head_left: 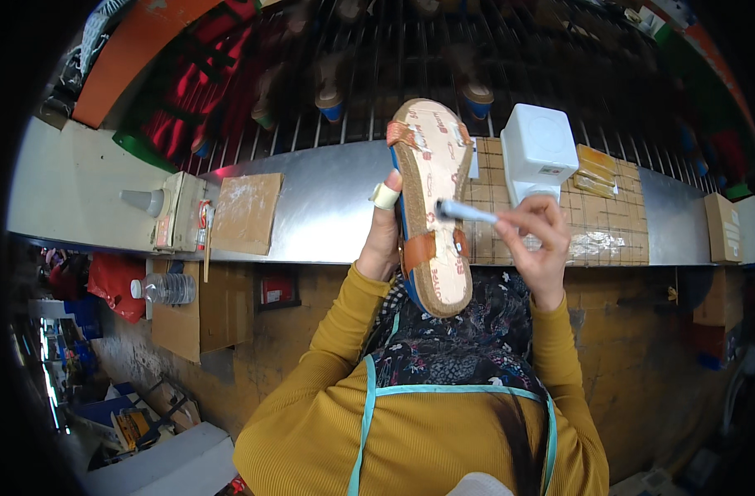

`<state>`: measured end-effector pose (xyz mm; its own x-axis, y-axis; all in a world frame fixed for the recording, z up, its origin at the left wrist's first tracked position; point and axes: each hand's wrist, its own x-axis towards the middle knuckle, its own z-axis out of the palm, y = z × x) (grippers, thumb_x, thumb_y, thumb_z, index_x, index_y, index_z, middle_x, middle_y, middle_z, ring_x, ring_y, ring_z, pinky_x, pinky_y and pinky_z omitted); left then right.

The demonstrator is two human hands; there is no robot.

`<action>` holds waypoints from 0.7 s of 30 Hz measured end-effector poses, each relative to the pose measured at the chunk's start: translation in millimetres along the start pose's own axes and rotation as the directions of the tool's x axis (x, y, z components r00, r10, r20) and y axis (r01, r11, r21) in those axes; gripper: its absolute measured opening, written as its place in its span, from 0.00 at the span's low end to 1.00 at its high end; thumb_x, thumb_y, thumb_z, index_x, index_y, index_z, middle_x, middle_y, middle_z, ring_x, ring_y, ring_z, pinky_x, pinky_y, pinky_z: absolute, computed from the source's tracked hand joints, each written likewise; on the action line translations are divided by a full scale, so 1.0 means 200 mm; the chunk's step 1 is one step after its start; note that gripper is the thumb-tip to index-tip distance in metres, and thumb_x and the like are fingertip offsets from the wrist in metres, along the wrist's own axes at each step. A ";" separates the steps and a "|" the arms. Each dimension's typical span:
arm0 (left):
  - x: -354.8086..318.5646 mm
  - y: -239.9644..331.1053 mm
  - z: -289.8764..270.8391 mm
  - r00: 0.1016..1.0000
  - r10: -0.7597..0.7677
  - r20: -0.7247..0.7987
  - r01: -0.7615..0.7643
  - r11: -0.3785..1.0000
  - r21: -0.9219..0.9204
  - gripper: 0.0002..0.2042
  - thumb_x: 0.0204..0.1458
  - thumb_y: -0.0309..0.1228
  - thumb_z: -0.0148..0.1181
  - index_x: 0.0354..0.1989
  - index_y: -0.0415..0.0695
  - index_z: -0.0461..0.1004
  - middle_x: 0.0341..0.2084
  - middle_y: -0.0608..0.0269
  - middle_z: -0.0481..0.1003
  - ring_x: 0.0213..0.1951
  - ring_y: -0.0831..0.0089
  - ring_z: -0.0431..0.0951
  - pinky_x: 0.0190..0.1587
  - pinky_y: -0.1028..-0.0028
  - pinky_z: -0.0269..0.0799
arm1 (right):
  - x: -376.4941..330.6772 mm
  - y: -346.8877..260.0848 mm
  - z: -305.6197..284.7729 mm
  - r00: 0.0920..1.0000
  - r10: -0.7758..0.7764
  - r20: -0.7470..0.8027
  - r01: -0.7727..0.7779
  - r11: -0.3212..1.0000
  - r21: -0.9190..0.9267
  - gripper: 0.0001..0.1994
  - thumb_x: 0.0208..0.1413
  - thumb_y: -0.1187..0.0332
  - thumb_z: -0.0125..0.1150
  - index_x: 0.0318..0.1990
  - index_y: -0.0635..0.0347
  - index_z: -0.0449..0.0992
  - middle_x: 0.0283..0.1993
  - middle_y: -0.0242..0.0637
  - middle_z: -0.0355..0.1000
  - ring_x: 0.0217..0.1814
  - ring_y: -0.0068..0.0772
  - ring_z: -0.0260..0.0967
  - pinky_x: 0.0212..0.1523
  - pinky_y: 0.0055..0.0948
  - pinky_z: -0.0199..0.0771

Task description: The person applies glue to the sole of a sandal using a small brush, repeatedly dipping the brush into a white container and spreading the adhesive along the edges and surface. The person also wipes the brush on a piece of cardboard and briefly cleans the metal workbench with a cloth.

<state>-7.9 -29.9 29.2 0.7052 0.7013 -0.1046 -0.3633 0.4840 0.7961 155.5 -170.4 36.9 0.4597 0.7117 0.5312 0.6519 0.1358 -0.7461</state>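
Observation:
My left hand (382, 234) grips an unfinished sandal (430, 182) by its left side, thumb showing with a pale wrap around it. The sandal stands tilted over the bench edge, its pale, printed underside facing me. Cork runs round its rim, and orange-brown straps are folded onto the underside near both ends. Between the pinched fingers of my right hand (541, 244) is a brush (475, 213) with a light handle. Its dark bristles are at the middle of the underside; the tip is slightly blurred, and whether it touches I cannot tell.
A white plastic container (541, 136) stands on taped cardboard (609, 223) beside a yellowish packet (595, 171). Another cardboard piece (249, 211) lies left on the metal bench (315, 186). Behind is a rack of bars (377, 124) carrying several sandals (329, 103). A clear bottle (167, 288) is below left.

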 end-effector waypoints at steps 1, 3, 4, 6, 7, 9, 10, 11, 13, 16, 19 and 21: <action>0.00 0.00 -0.01 1.000 0.009 -0.018 -0.009 1.000 -0.007 0.40 0.53 0.63 0.51 0.59 0.36 0.64 0.49 0.49 0.73 0.47 0.67 0.78 0.50 0.70 0.76 | -0.04 -0.03 0.01 0.996 0.077 0.042 -0.081 0.992 0.102 0.06 0.46 0.71 0.72 0.33 0.58 0.84 0.33 0.29 0.68 0.25 0.17 0.61 0.32 0.22 0.60; -0.01 0.01 -0.01 0.994 0.075 -0.076 -0.074 0.997 0.011 0.38 0.54 0.61 0.50 0.58 0.35 0.65 0.47 0.50 0.74 0.45 0.68 0.78 0.48 0.70 0.77 | -0.11 -0.04 0.01 0.990 0.111 0.091 -0.129 0.965 0.227 0.06 0.47 0.74 0.70 0.34 0.61 0.84 0.34 0.30 0.67 0.25 0.15 0.62 0.25 0.16 0.63; 0.00 0.00 -0.03 0.992 0.103 -0.076 -0.101 0.995 0.024 0.37 0.55 0.61 0.50 0.57 0.35 0.66 0.46 0.50 0.75 0.44 0.69 0.79 0.47 0.71 0.77 | -0.14 -0.06 0.01 0.986 0.139 0.091 -0.157 0.957 0.243 0.06 0.47 0.74 0.71 0.34 0.61 0.84 0.35 0.30 0.67 0.25 0.15 0.62 0.25 0.16 0.63; 0.02 -0.01 -0.08 0.984 0.158 -0.077 -0.155 0.987 0.051 0.36 0.56 0.60 0.50 0.55 0.34 0.67 0.45 0.51 0.75 0.43 0.69 0.79 0.46 0.71 0.77 | -0.18 -0.10 0.02 0.977 0.195 0.092 -0.213 0.938 0.273 0.06 0.47 0.74 0.71 0.35 0.61 0.84 0.35 0.31 0.67 0.25 0.15 0.63 0.26 0.16 0.63; 0.01 -0.01 -0.08 0.978 0.181 -0.106 -0.174 0.982 0.070 0.34 0.57 0.58 0.50 0.52 0.32 0.68 0.43 0.52 0.76 0.41 0.71 0.79 0.44 0.73 0.77 | -0.20 -0.11 0.04 0.973 0.215 0.077 -0.227 0.947 0.227 0.07 0.47 0.74 0.71 0.35 0.61 0.83 0.35 0.30 0.67 0.25 0.15 0.63 0.28 0.17 0.62; 0.01 -0.02 -0.10 0.971 0.210 -0.118 -0.202 0.976 0.077 0.34 0.57 0.57 0.50 0.52 0.32 0.68 0.42 0.52 0.76 0.41 0.71 0.79 0.44 0.73 0.77 | -0.20 -0.11 0.05 0.980 0.194 0.035 -0.197 0.968 0.154 0.07 0.46 0.73 0.71 0.35 0.61 0.83 0.34 0.29 0.67 0.25 0.15 0.62 0.30 0.17 0.61; 0.02 -0.02 -0.10 0.967 0.226 -0.120 -0.216 0.973 0.084 0.34 0.57 0.57 0.50 0.52 0.31 0.69 0.42 0.52 0.76 0.40 0.72 0.79 0.44 0.74 0.77 | -0.20 -0.12 0.06 0.983 0.181 0.011 -0.181 0.976 0.120 0.07 0.46 0.73 0.72 0.35 0.61 0.83 0.34 0.28 0.67 0.25 0.15 0.62 0.31 0.17 0.60; 0.02 -0.03 -0.10 0.964 0.234 -0.123 -0.225 0.971 0.087 0.34 0.57 0.57 0.50 0.51 0.31 0.69 0.42 0.52 0.76 0.40 0.72 0.79 0.44 0.74 0.76 | -0.20 -0.12 0.07 0.984 0.179 -0.005 -0.178 0.978 0.108 0.07 0.46 0.73 0.72 0.35 0.60 0.83 0.34 0.28 0.67 0.24 0.15 0.62 0.34 0.18 0.59; 0.02 -0.03 -0.10 0.959 0.252 -0.128 -0.241 0.966 0.094 0.34 0.57 0.57 0.50 0.51 0.31 0.69 0.42 0.52 0.76 0.40 0.72 0.79 0.44 0.74 0.76 | -0.19 -0.13 0.09 0.984 0.174 -0.038 -0.170 0.982 0.083 0.08 0.46 0.72 0.72 0.35 0.59 0.83 0.34 0.28 0.68 0.24 0.16 0.61 0.38 0.21 0.57; 0.02 -0.04 -0.11 0.963 0.249 -0.101 -0.238 0.964 0.116 0.34 0.57 0.57 0.50 0.51 0.32 0.69 0.42 0.52 0.76 0.41 0.72 0.79 0.44 0.74 0.76 | -0.17 -0.11 0.10 0.992 0.108 -0.057 -0.109 0.994 -0.016 0.08 0.45 0.71 0.72 0.35 0.58 0.84 0.34 0.29 0.68 0.27 0.20 0.62 0.43 0.24 0.54; 0.02 -0.04 -0.11 0.962 0.253 -0.107 -0.237 0.962 0.136 0.34 0.57 0.57 0.50 0.51 0.31 0.69 0.42 0.52 0.76 0.41 0.71 0.79 0.45 0.74 0.76 | -0.14 -0.11 0.12 0.995 0.047 -0.083 -0.057 0.991 -0.122 0.09 0.44 0.71 0.73 0.35 0.56 0.84 0.34 0.29 0.68 0.32 0.23 0.63 0.44 0.27 0.52; 0.03 -0.05 -0.12 0.964 0.246 -0.103 -0.231 0.963 0.137 0.34 0.57 0.57 0.50 0.51 0.31 0.69 0.42 0.51 0.76 0.41 0.71 0.79 0.45 0.74 0.76 | -0.13 -0.09 0.12 0.994 0.025 -0.109 -0.036 0.995 -0.097 0.09 0.43 0.71 0.73 0.35 0.55 0.84 0.34 0.28 0.68 0.33 0.23 0.62 0.43 0.26 0.52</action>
<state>-15.2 -18.2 6.1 0.5279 0.8487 0.0338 -0.4299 0.2326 0.8724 116.5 -174.4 26.7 0.5391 0.6356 0.5526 0.6903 0.0425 -0.7223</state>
